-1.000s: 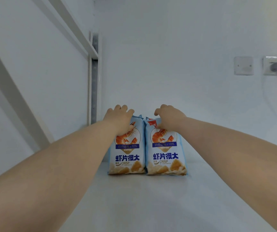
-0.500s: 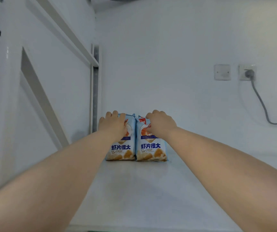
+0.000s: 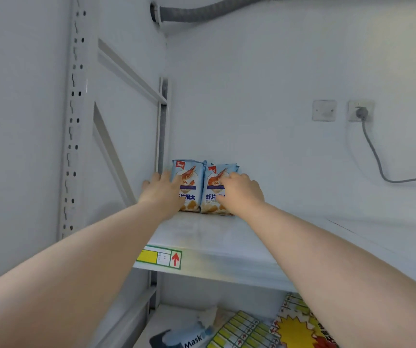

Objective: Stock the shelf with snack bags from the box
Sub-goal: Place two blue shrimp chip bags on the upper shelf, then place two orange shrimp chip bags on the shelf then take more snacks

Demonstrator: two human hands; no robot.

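Left snack bag and right snack bag are standing side by side on shelf. Left hand is overlapping them at 7 o'clock, right hand at 5 o'clock. Both are lying slack-fingered, gripping nothing.

Locate the white shelf: at its rear left corner the left snack bag and the right snack bag, both light blue, stand upright, side by side and touching, with their printed fronts toward you. On the shelf's front edge, near the left end, note a label strip with a yellow field and a red upward arrow. The lower shelf beneath carries a pack marked "Mask", a sheet of labels just beside it, and a yellow starburst sign to the right.
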